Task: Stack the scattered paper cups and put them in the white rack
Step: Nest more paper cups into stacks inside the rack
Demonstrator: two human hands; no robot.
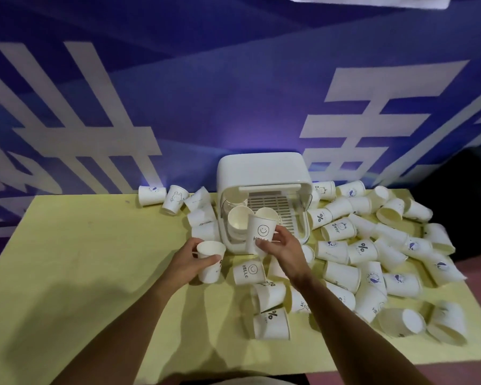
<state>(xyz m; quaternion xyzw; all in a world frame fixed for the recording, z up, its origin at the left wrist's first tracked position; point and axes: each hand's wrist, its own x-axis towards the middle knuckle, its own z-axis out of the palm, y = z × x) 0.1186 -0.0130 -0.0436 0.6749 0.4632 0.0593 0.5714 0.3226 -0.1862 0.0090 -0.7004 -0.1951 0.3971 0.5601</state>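
The white rack point(261, 169) stands at the table's far middle, its front open, with a stack of cups point(238, 219) inside on the left. My right hand point(283, 247) grips a stack with a smiley "HELLO" cup point(261, 230) upright at the rack's front. My left hand point(188, 261) holds a plain white cup point(210, 263) upright, just left of the rack. Several loose cups point(372, 254) lie scattered to the right and in front, and a few point(175, 201) lie to the rack's left.
The yellow table point(95, 259) runs to a near edge below my forearms. A blue wall with large white characters point(372, 112) rises directly behind the rack. A dark area lies past the table's right end.
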